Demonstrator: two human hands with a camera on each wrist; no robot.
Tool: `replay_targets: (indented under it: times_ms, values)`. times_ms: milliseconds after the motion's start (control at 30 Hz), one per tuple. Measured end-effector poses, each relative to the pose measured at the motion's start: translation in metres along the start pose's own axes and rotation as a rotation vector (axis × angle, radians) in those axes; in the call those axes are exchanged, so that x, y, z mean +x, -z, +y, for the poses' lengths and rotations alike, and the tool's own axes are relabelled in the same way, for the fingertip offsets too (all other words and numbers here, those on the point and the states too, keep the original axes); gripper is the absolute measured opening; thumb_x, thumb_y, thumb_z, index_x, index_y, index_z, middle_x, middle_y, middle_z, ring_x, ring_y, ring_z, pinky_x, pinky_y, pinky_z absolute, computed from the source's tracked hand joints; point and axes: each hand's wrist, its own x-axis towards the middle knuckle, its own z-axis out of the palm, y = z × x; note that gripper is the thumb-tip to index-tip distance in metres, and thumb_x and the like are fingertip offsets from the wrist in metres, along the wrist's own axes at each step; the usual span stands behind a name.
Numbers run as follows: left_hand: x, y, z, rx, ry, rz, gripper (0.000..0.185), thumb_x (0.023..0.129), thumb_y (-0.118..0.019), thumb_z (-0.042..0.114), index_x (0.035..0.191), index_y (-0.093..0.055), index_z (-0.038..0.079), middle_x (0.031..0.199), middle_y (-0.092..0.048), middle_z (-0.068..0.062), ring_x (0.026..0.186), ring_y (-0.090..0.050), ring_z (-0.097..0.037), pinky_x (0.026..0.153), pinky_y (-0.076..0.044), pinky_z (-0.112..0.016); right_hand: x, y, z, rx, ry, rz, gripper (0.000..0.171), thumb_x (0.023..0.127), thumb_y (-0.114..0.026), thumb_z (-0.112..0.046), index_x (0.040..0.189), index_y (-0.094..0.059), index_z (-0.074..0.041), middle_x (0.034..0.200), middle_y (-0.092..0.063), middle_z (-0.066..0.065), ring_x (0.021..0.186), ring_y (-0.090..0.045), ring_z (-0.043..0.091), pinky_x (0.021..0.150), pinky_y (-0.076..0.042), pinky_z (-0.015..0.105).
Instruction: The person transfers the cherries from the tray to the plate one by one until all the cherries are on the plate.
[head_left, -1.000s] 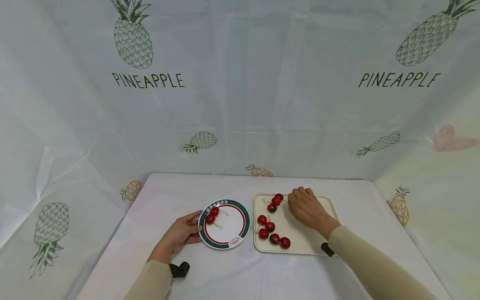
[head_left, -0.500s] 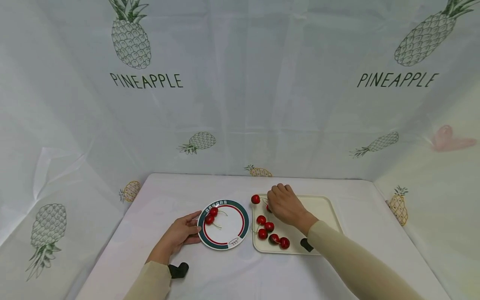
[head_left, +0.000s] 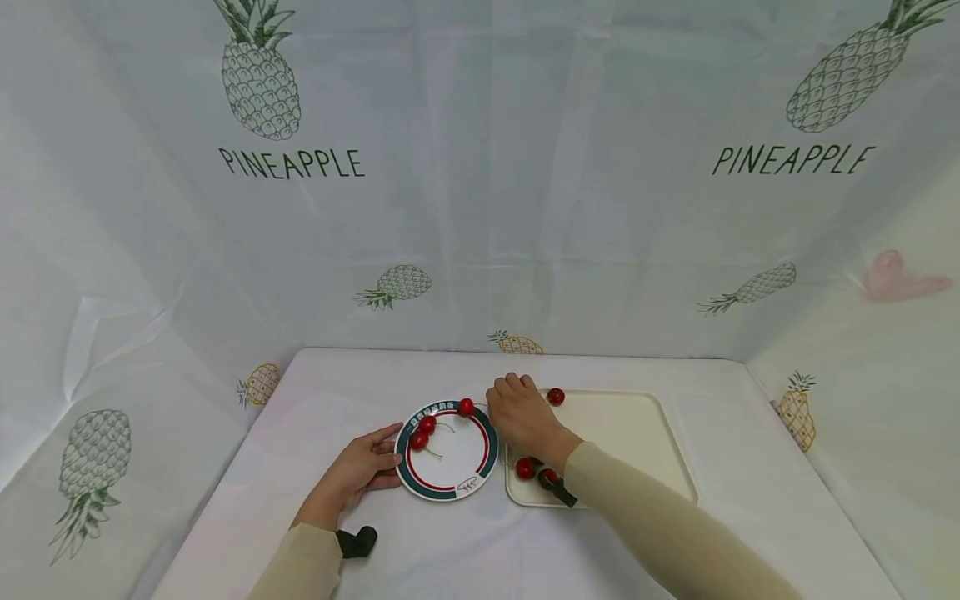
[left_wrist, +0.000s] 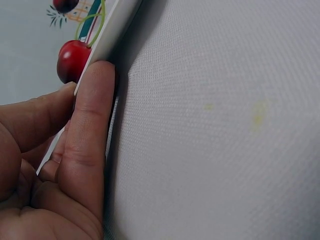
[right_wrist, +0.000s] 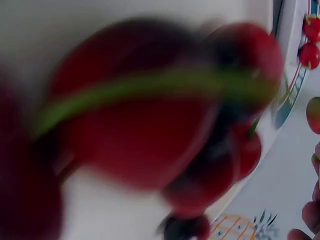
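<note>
In the head view my left hand (head_left: 365,467) holds the left rim of a round white plate (head_left: 459,457) with a green and red border. The left wrist view shows the finger (left_wrist: 90,115) against the plate's underside and a cherry (left_wrist: 73,61) beside the rim. Two stemmed cherries (head_left: 420,439) lie on the plate's left part. My right hand (head_left: 525,418) pinches another cherry (head_left: 466,407) by its stem, over the plate's far right rim. That cherry (right_wrist: 314,115) also appears at the right wrist view's edge, by the fingertips (right_wrist: 312,215).
A cream rectangular tray (head_left: 630,442) stands right of the plate. One cherry (head_left: 556,397) lies at its far edge, others (head_left: 525,469) near its front left; the right arm hides part of them. Large blurred cherries (right_wrist: 135,110) fill the right wrist view. A white cloth covers the table (head_left: 420,550).
My right hand has moved left from above the tray to the plate's far right edge, bringing one cherry from the tray's far group. My left hand and the plate have stayed put.
</note>
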Motion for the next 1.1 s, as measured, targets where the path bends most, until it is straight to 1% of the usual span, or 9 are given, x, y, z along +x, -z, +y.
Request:
replay_targets:
  times_ms: [100,233,333,433,533,667,833,933,1100]
  values:
    - [-0.001,0.0,0.001,-0.007,0.0,-0.005,0.064,0.099,-0.066,-0.002,0.159,-0.049,0.017,0.126,-0.065,-0.019,0.086,-0.074,-0.023,0.078,-0.068,-0.041,0.01,0.0,-0.01,-0.013,-0.006,0.013,0.017,0.106,-0.059,-0.027,0.101,-0.059,-0.011,0.091,-0.051,0.002,0.092,-0.043,0.023,0.082,-0.042,0.035]
    - [-0.001,0.0,0.003,-0.008,0.004,-0.002,0.064,0.1,-0.066,-0.002,0.159,-0.049,0.017,0.126,-0.065,-0.019,0.087,-0.073,-0.022,0.078,-0.067,-0.04,0.021,-0.002,-0.022,0.012,-0.036,0.022,0.017,0.106,-0.057,-0.027,0.101,-0.059,-0.011,0.092,-0.051,0.002,0.092,-0.043,0.023,0.083,-0.043,0.036]
    - [-0.002,0.001,0.004,0.001,-0.001,-0.007,0.064,0.1,-0.066,-0.001,0.159,-0.048,0.015,0.127,-0.063,-0.02,0.088,-0.073,-0.022,0.079,-0.067,-0.039,0.027,-0.004,-0.03,0.02,-0.053,0.01,0.017,0.108,-0.054,-0.026,0.102,-0.059,-0.01,0.093,-0.052,0.003,0.093,-0.044,0.024,0.084,-0.043,0.037]
    - [-0.001,0.0,0.003,-0.002,-0.002,-0.011,0.065,0.1,-0.066,-0.001,0.159,-0.048,0.015,0.127,-0.064,-0.019,0.088,-0.073,-0.022,0.079,-0.067,-0.039,0.032,-0.005,-0.036,0.004,-0.071,-0.004,0.017,0.107,-0.054,-0.026,0.104,-0.061,-0.01,0.095,-0.054,0.004,0.094,-0.046,0.024,0.085,-0.044,0.037]
    - [-0.001,-0.001,0.002,-0.014,0.002,-0.009,0.064,0.099,-0.067,-0.003,0.158,-0.049,0.015,0.126,-0.064,-0.019,0.087,-0.073,-0.023,0.078,-0.068,-0.04,0.034,-0.006,-0.041,-0.003,-0.094,-0.023,0.019,0.107,-0.057,-0.028,0.108,-0.062,-0.01,0.097,-0.056,0.004,0.095,-0.047,0.023,0.086,-0.046,0.037]
    - [-0.001,-0.001,0.0,-0.011,-0.001,-0.007,0.065,0.099,-0.066,-0.003,0.158,-0.049,0.015,0.126,-0.064,-0.019,0.086,-0.072,-0.023,0.078,-0.068,-0.041,0.035,-0.006,-0.047,0.003,-0.11,-0.074,0.024,0.106,-0.061,-0.031,0.115,-0.064,-0.009,0.1,-0.058,0.005,0.098,-0.049,0.024,0.089,-0.048,0.037]
    - [-0.002,0.0,-0.001,-0.005,-0.005,0.002,0.065,0.099,-0.067,-0.003,0.158,-0.049,0.016,0.128,-0.065,-0.019,0.087,-0.073,-0.023,0.079,-0.067,-0.041,0.033,-0.006,-0.052,-0.007,-0.118,-0.137,0.029,0.105,-0.063,-0.033,0.119,-0.065,-0.008,0.103,-0.061,0.005,0.099,-0.051,0.024,0.092,-0.049,0.038]
    - [-0.002,0.0,0.0,-0.004,-0.005,0.004,0.064,0.099,-0.067,-0.002,0.158,-0.05,0.016,0.128,-0.064,-0.019,0.087,-0.073,-0.023,0.079,-0.067,-0.04,0.032,-0.008,-0.054,-0.023,-0.109,-0.163,0.031,0.105,-0.063,-0.034,0.122,-0.065,-0.008,0.105,-0.062,0.006,0.1,-0.051,0.024,0.092,-0.05,0.038]
    - [-0.003,0.0,0.0,0.001,-0.004,0.006,0.064,0.1,-0.066,-0.002,0.159,-0.049,0.016,0.128,-0.064,-0.02,0.087,-0.073,-0.022,0.079,-0.067,-0.04,0.032,-0.013,-0.056,-0.031,-0.101,-0.169,0.03,0.107,-0.059,-0.031,0.123,-0.067,-0.007,0.106,-0.063,0.006,0.101,-0.052,0.024,0.093,-0.049,0.039]
